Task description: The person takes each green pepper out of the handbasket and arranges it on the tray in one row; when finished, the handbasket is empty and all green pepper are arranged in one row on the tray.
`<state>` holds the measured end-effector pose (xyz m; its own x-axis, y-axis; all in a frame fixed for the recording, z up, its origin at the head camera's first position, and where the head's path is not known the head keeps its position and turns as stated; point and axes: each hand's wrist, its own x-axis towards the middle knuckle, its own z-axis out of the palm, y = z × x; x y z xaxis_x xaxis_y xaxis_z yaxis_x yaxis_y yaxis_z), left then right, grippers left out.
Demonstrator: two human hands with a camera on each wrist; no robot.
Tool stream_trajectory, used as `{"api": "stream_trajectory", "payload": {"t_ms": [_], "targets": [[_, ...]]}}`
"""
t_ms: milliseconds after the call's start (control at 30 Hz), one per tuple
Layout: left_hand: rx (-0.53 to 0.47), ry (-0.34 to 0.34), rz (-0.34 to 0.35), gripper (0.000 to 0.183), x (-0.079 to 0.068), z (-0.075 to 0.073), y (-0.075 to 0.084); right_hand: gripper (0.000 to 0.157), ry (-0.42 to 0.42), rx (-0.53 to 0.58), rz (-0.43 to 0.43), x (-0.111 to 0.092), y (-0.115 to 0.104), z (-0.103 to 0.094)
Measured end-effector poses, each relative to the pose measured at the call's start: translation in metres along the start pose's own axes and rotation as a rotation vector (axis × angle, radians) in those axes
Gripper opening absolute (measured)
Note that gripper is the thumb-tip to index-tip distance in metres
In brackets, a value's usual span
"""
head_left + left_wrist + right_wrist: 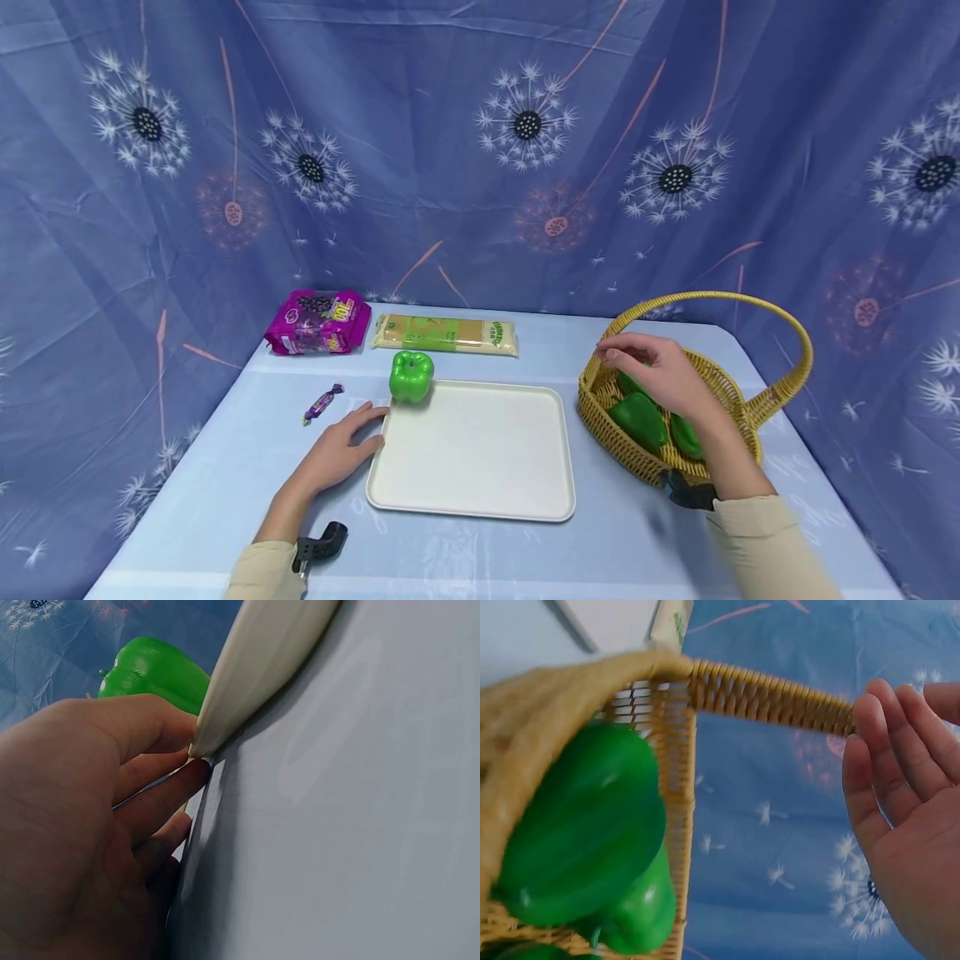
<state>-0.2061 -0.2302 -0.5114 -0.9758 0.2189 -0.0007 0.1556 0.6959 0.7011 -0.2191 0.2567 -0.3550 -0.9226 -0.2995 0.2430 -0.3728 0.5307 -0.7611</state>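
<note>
My left hand (pixel 337 454) rests at the left edge of a white rectangular tray (pixel 472 450); in the left wrist view its fingertips touch the tray's rim (pixel 251 671). A bright green bell pepper (pixel 411 377) stands upright at the tray's far left corner. Over a yellow wicker basket (pixel 618 442) hovers my right hand (pixel 660 371), beside the left part of its arched handle, with loosely bent fingers and nothing held. Inside the basket lie darker green peppers (pixel 639 422), partly hidden by the right hand and forearm. The right wrist view shows the fingertips close to the handle (pixel 772 697).
A purple snack bag (pixel 318 323) and a pack of noodles (pixel 446 334) lie along the table's back edge. One small purple wrapped candy (pixel 323 404) lies left of the tray. Blue dandelion-print cloth (pixel 420 150) hangs behind the light blue table (pixel 225 500).
</note>
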Motion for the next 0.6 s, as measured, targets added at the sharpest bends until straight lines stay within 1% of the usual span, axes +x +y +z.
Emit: {"api": "stream_trajectory", "payload": {"t_ms": [67, 200, 300, 467, 600], "targets": [[-0.003, -0.001, -0.001, 0.048, 0.000, 0.000, 0.000, 0.028, 0.005, -0.003, 0.017, -0.004, -0.005, -0.005], [-0.007, -0.003, 0.005, 0.048, 0.000, -0.001, 0.002, 0.031, 0.038, -0.025, 0.040, -0.007, 0.011, -0.017], [-0.011, -0.004, 0.010, 0.048, 0.000, -0.001, 0.003, 0.032, 0.066, -0.052, 0.056, -0.006, 0.032, -0.026], [-0.013, 0.009, 0.015, 0.048, 0.000, -0.001, 0.003, 0.030, 0.100, -0.112, 0.111, -0.007, 0.043, -0.035], [-0.006, 0.013, 0.006, 0.048, 0.000, -0.001, 0.002, 0.036, 0.097, -0.113, 0.173, -0.008, 0.054, -0.038]]}}
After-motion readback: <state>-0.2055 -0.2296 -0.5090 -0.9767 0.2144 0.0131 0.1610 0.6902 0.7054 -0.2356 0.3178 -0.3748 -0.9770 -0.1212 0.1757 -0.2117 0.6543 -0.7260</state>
